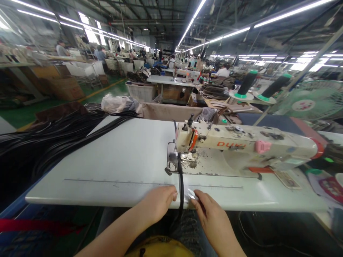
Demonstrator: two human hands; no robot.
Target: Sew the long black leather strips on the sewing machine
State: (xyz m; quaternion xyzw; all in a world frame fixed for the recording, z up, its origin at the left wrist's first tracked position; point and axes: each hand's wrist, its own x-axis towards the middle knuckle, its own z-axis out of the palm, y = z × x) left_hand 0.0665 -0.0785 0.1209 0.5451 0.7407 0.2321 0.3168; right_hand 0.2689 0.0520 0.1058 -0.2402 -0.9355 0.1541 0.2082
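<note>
A narrow black strap [181, 184] runs from under the needle area of the sewing machine [241, 146] toward me and hangs over the table's front edge. Just left of the strap is my left hand [160, 201], its fingers curled closed; whatever they may hold is hidden. On the other side, my right hand [211, 217] grips small thread snips [190, 193], their pale pointed blades directed at the strap. A slight gap shows between the blades and the strap.
Long black straps [66, 142] lie in a heap over the left end of the white table [128, 153]. A printed ruler line crosses the tabletop. Thread cones [247, 85] and a green fan [313, 100] stand at the right. People work at benches farther back.
</note>
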